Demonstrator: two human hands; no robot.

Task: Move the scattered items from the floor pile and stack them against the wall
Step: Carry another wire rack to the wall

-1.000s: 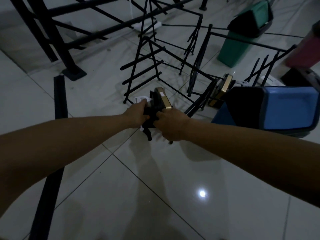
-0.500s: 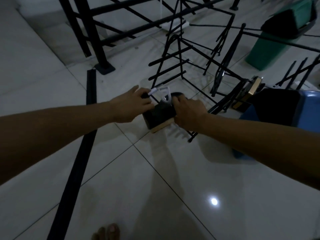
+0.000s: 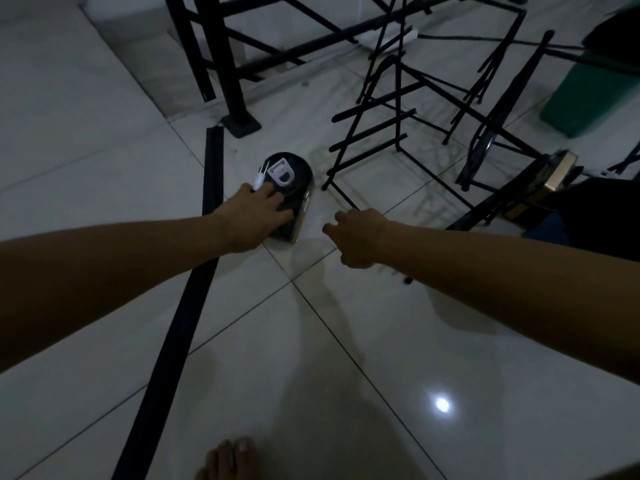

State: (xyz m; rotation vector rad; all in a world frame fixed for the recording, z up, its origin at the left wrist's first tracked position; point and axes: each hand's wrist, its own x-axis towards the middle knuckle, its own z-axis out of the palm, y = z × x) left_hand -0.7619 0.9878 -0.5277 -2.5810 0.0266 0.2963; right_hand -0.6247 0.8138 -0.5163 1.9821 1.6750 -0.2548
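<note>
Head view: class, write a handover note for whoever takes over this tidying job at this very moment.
Left hand: fingers resting on the black round-ended item lying flat on the floor tiles beside the long black strip.
Right hand: loosely curled, holding nothing, apart from the item.
Done: this item is set down; whether it is against the wall cannot be told.
Left: a similar gold-edged item, wire racks and the green bin are yet to be moved.

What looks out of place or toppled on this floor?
The black wire racks lie tipped and tangled on the tiles rather than standing. A green bin lies on its side at the far right. A long black strip lies loose across the floor beside the left hand.
</note>
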